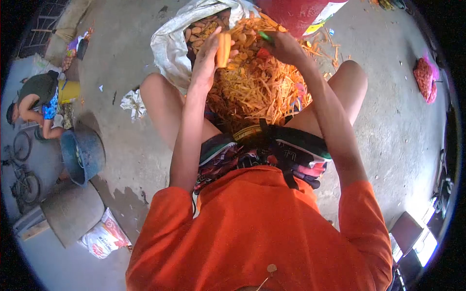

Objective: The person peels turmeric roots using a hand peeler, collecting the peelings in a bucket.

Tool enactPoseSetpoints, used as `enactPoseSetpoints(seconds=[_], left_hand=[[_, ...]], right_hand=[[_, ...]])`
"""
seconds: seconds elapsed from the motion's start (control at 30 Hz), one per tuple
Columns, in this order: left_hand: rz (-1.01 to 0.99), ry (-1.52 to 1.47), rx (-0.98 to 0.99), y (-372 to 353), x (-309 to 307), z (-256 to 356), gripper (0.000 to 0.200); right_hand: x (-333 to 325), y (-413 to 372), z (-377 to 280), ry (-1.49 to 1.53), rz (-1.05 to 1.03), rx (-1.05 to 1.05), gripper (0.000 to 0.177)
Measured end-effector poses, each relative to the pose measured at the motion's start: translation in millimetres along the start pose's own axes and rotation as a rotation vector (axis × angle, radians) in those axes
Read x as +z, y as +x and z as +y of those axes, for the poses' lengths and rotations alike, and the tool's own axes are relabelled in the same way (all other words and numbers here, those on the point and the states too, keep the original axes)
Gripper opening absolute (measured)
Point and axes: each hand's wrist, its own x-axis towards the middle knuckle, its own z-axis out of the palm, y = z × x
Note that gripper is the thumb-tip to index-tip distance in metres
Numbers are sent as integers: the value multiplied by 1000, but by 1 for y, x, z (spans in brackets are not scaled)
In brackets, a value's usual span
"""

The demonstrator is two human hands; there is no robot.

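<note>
Far left of the left grip, over by the wall, I can see another person (36, 99) stooping beside a yellow bucket (69, 91). Nearer, but still well out to the left and behind the grip, stand a blue tub (81, 155) and a printed bag (106, 236). A crumpled wrapper (134, 104) lies on the floor (124, 63), closer in.

Just beyond the left grip (209, 59) is a white sack (171, 47), its mouth open on reddish roots (196, 31). That left grip is closed round a peeled root (224, 50) — bright orange, held upright above the heap. Between the two grips, and spilling back toward the sitter's lap, lie the peelings (262, 89), with cut orange pieces at their far side.

The right grip (280, 47) is curled about a green tool (265, 36) — its blade I can't make out from here. Past that grip stands a red drum (293, 14), peel scraps strewn near its foot. Well off to the right, a red net bag (425, 81) rests on the floor.
</note>
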Motion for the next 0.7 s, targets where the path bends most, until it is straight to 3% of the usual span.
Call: enactPoseSetpoints(seconds=[0.07,0.17,0.27,0.5,0.7], left_hand=[[-60,-188,-52,1,3,-5,59],[-202,-271,-50,-7,6,0,69],[-297,-268,33,-7,6,-1,83],[-102,-260,49,2,4,-6,77],[37,-168,187,11,4,-17,64]], right_hand=[[1,-7,-26,26,-32,-195,33],[16,-6,-30,68,-105,-97,29],[14,-3,-23,134,-107,-171,29],[17,-8,-32,95,-115,-176,27],[4,-12,-53,202,-77,-322,29]])
